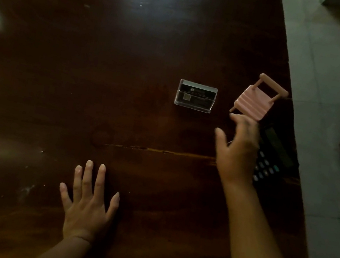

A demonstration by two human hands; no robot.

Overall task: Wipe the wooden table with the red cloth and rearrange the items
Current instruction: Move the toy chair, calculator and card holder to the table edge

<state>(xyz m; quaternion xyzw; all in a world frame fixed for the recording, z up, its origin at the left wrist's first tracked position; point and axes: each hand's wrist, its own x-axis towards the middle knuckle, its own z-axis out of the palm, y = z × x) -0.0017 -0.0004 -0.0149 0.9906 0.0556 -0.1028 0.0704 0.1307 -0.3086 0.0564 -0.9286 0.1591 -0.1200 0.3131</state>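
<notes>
Plainly, the dark wooden table [84, 68] fills nearly the whole view, its polished top throwing back a pale glare at the far edge and a duller sheen off to the left; a long crack in the grain runs crosswise between the two hands. No red cloth shows anywhere in view.

Flat on the wood near the front edge lies the left hand [87, 207], palm down, its fingers [86, 179] spread wide and holding nothing.

Further out, the right hand [237, 151] is lifted above the table, blurred, fingers loosely parted and thumb out, holding nothing. Just beyond its fingertips stands a small pink plastic chair-shaped stand [255, 99], tilted, its slatted seat facing up; whether the fingertips touch its near leg cannot be told from the blur. Under and to the right of that hand's knuckles a black calculator [273, 156] lies near the table's right edge, partly hidden by the hand, some pale keys showing.

Left of the right fingertips, and apart from them, sits a clear acrylic card holder [195, 96] with dark cards inside.

Beyond the right edge of the table runs a floor of pale grey tiles [334, 67], and a dark, unclear shape sits at the frame's right border.
</notes>
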